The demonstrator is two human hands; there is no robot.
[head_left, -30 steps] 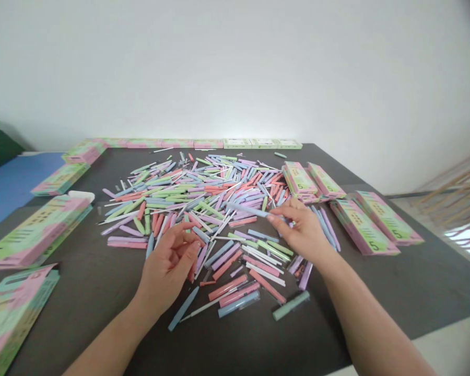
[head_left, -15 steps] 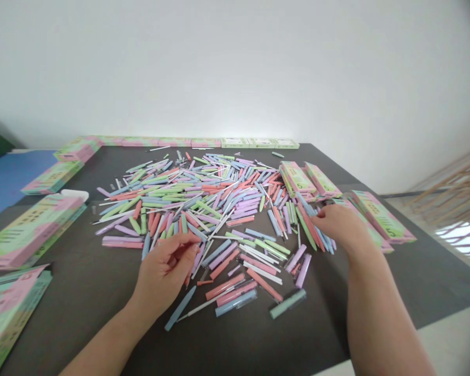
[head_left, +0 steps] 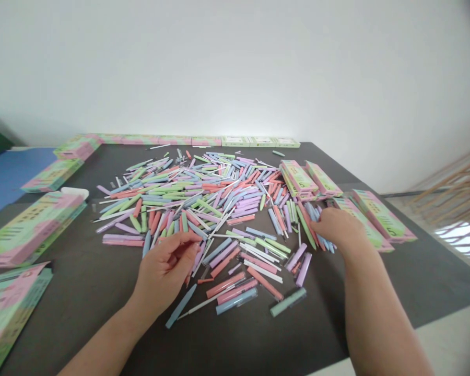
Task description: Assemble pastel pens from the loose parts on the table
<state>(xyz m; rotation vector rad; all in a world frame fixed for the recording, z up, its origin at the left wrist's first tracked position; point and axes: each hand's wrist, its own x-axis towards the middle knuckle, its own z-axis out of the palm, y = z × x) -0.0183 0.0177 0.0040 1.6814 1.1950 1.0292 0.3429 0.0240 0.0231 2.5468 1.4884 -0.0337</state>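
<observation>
My left hand (head_left: 168, 271) hovers at the near left edge of the pile, thumb and forefinger pinched together. Whatever is in that pinch is too small to make out. Just below it lie a blue pen barrel (head_left: 181, 306) and a thin white stick (head_left: 203, 307). My right hand (head_left: 339, 227) is over a bundle of blue, red and green pen barrels (head_left: 307, 225) on the right. Its fingers curl down and are mostly hidden, so what they grip does not show. Capped pens, among them a pale green one (head_left: 288, 303), lie loose between my hands.
A wide pile of pastel pen parts (head_left: 188, 193) spreads over the dark table (head_left: 258, 350). Printed boxes (head_left: 384, 215) stand on the right, more boxes (head_left: 33, 227) on the left, and a row of boxes (head_left: 206, 141) lines the back edge by the wall.
My right hand has shifted slightly left and down over the bundle, and its thumb now points more toward the red barrels. My left hand has hardly moved.
</observation>
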